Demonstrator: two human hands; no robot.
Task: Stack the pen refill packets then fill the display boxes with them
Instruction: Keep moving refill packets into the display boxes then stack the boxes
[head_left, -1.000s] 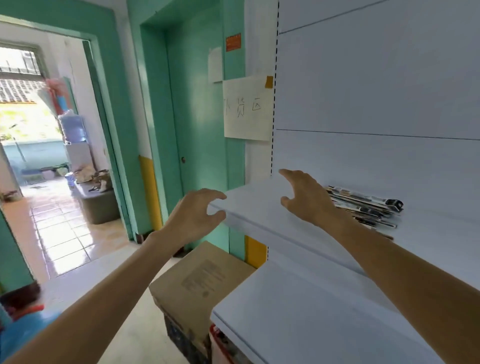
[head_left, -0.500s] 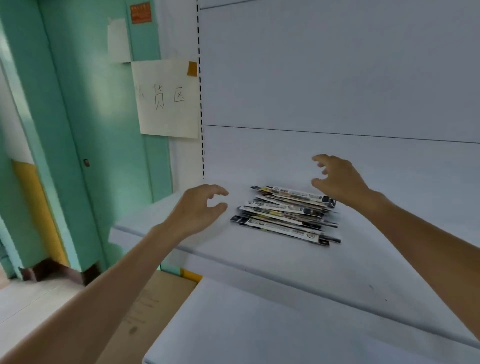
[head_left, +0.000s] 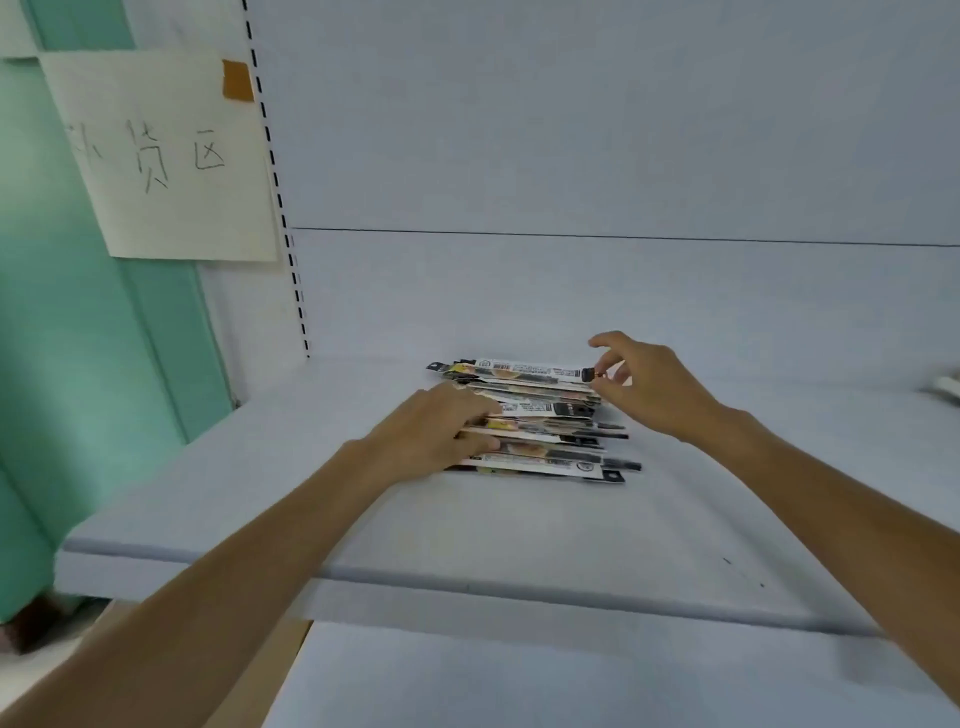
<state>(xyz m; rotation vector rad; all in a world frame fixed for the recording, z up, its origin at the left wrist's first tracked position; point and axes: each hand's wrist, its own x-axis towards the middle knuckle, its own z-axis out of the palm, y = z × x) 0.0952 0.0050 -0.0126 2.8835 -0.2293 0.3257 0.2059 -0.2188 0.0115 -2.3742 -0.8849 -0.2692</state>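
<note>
A loose pile of pen refill packets (head_left: 540, 415) is lying on the pale shelf (head_left: 363, 519), long sides running left to right, ends uneven so that some packets are sticking out farther to the right than others.

The left hand (head_left: 436, 431) is resting palm down on the left end of the pile, its fingers (head_left: 480, 410) lying flat and slightly apart across the middle layers, with the lower packets showing beneath and to the right of them. It is pressing on the packets rather than closing around any of them.

The right hand (head_left: 649, 384) is sitting at the right end of the pile, just beyond the packets' black tips. Its thumb and a fingertip are pinching the dark right end of the top packet (head_left: 519, 370), while the index finger is arching above it, not touching. The rest of that packet is stretching leftward away from the pinch, toward the left hand.

A handwritten paper sign (head_left: 166, 156) is hanging on the wall, up and to the left of both hands.
</note>
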